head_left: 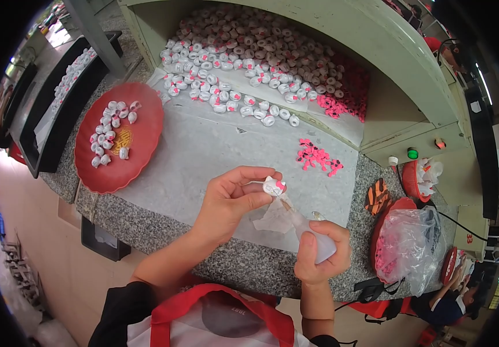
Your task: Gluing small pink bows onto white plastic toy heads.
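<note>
- L hand (pixel 226 199): thumb + fingers pinched on a white cat-head pc (pixel 272 187) w/ pink bow; pc is held up over the table (pixel 163 226), approx. mid-view.
- R hand (pixel 322 270): wrapped round a translucent squeeze bottle (pixel 324 247), nozzle pointing up-left at pc. Can't tell if tip touches.
- Crumpled tissue (pixel 274 221) just below pc, nr nozzle.
- White sheet (pixel 203 139) covers most of the tabletop, granite showing round it.
- Small pile of pink bits (pixel 314 155) on sheet, R side, beyond bottle.
- Red plate (pixel 147 130) at L, holds a loose group of white pcs (pixel 109 122).
- Big heap of similar pcs (pixel 206 61) at back, under the pale green housing (pixel 376 43).
- Clear plastic bag (pixel 426 237) far R, over a red tray (pixel 378 246).
</note>
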{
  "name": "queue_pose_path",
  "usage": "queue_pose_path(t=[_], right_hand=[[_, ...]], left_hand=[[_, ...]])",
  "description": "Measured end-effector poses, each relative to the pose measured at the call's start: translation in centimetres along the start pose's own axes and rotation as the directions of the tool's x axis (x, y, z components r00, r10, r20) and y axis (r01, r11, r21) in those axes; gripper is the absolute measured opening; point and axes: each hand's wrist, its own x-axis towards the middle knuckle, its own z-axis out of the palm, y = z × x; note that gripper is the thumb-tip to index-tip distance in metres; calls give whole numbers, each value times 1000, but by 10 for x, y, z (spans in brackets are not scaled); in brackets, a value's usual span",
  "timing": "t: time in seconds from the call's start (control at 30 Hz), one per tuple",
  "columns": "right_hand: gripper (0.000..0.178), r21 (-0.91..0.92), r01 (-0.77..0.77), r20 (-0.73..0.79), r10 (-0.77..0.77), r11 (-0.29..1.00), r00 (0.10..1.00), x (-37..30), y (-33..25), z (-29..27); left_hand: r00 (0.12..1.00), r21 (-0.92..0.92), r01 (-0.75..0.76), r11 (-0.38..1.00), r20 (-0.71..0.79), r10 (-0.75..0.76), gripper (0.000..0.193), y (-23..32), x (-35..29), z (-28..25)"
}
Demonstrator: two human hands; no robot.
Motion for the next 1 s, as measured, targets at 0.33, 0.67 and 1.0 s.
queue_pose_path(t=[0.33, 0.67, 1.0], right_hand=[[26, 500, -779, 135, 854, 379, 502, 1, 79, -5], [11, -562, -250, 75, 349, 789, 934, 13, 118, 27], [11, 332, -753, 323, 681, 569, 657, 6, 22, 7]], left_hand=[[999, 324, 47, 945, -36, -37, 32, -1, -2, 3], [995, 255, 2, 967, -92, 23, 32, -6, 5, -4], [991, 270, -132, 954, 32, 128, 30, -27, 3, 6]])
